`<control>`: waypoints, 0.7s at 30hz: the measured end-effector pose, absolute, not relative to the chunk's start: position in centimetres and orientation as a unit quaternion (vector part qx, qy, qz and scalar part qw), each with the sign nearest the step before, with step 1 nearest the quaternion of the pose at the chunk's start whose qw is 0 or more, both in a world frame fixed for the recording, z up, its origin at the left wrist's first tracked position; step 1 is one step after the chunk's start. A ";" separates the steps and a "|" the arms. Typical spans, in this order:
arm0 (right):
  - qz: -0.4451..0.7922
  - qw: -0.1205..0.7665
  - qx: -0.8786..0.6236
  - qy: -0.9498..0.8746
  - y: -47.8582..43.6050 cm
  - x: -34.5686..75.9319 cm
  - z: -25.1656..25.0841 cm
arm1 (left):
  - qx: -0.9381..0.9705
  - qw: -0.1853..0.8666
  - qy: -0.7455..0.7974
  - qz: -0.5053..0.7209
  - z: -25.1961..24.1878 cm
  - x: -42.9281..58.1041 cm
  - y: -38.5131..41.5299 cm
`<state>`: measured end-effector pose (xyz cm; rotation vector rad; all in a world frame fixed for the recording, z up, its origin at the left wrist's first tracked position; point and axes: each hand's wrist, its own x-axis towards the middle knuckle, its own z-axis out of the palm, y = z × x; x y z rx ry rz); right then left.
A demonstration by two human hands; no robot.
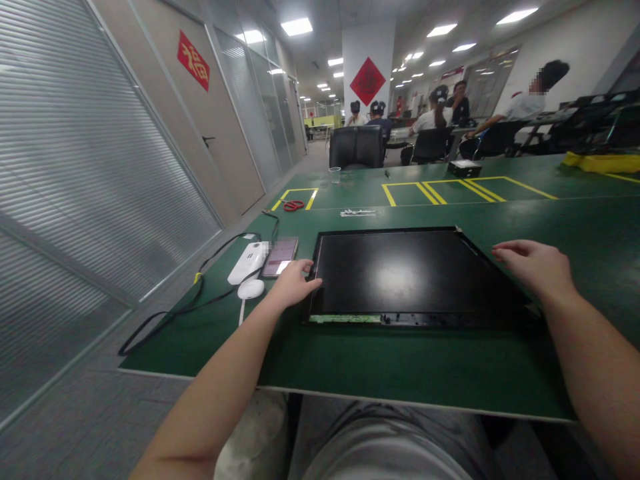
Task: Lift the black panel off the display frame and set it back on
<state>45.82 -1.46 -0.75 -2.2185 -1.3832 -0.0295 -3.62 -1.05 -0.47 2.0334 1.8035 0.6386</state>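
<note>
A flat black display panel (400,270) lies face up on the green table, with a strip of green circuit board (345,319) showing along its near edge. My left hand (293,285) is at the panel's left edge, thumb and fingers apart; the fingertips appear to touch the frame. To the right of the panel, my right hand (537,263) is held with thumb and fingers pinched together. Whatever is between those fingertips, if anything, is too small to name. Small light tabs show at the panel's far right and near right corners.
Left of the panel lie a phone (281,257), a white device (249,262), a round white piece (251,289) and a black cable (185,308). Farther back are red-handled scissors (294,205), white strips (358,213), a clear cup (335,175) and a black box (465,168). Several people sit beyond.
</note>
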 end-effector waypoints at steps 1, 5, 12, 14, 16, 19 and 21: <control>-0.004 0.262 -0.828 -0.495 -1.6 45.7 -0.5 | 0.716 0.183 0.636 0.220 -0.4 -3.6 -1.1; 0.022 0.218 -0.847 -0.484 -1.3 46.0 -0.6 | 0.709 0.179 0.652 0.200 -0.2 -3.4 -1.1; 0.050 0.167 -0.857 -0.485 -1.0 45.9 -0.9 | 0.750 0.141 0.629 0.149 0.2 -3.4 -1.1; 0.052 0.163 -0.857 -0.486 -1.2 45.5 -0.6 | 0.752 0.136 0.625 0.158 0.2 -3.3 -1.1; 0.055 0.157 -0.858 -0.485 -1.4 45.1 -0.3 | 0.751 0.137 0.624 0.165 0.1 -3.3 -1.0; 0.067 0.161 -0.856 -0.487 -1.5 45.0 -0.2 | 0.748 0.142 0.626 0.167 -0.1 -3.2 -0.9; 0.072 0.167 -0.856 -0.485 -1.5 45.2 -0.3 | 0.742 0.143 0.631 0.174 0.0 -3.2 -0.8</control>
